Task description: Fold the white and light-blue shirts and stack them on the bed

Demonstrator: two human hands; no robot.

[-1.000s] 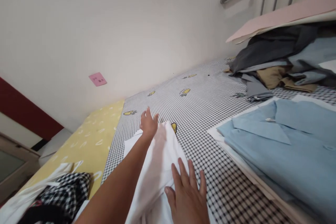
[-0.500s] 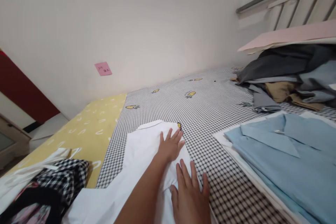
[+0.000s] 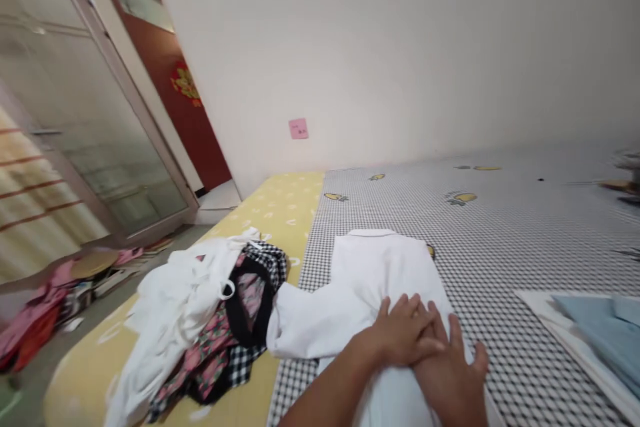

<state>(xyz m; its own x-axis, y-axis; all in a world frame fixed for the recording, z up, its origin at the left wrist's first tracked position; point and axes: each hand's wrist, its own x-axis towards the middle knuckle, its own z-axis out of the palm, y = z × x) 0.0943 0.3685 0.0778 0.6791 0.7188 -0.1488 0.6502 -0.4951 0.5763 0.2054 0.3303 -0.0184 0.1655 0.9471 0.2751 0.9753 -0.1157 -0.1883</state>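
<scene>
A white shirt (image 3: pixel 385 260) lies partly folded on the checked bedding (image 3: pixel 400 203), its sleeve (image 3: pixel 313 320) stretched out to the left. My left hand (image 3: pixel 407 332) rests on it with the fingers apart, partly overlapping my right hand. Lower and to the right, my right hand (image 3: pixel 453 370) is flat on the shirt, fingers stretched out. Neither hand grips the cloth. Part of the shirt's lower end is hidden under my forearms.
To the left, a heap of white clothing (image 3: pixel 187 300) and a floral garment (image 3: pixel 215 353) lie on the yellow bedding (image 3: pixel 290 197). A folded blue shirt (image 3: pixel 600 333) lies at the right. A pink note (image 3: pixel 299 129) is on the wall; a glass-paned door (image 3: pixel 115 120) stands at the left.
My view has turned left, showing more of the clothes heap and the door. My left hand has come back toward me along the shirt and now overlaps my right hand.
</scene>
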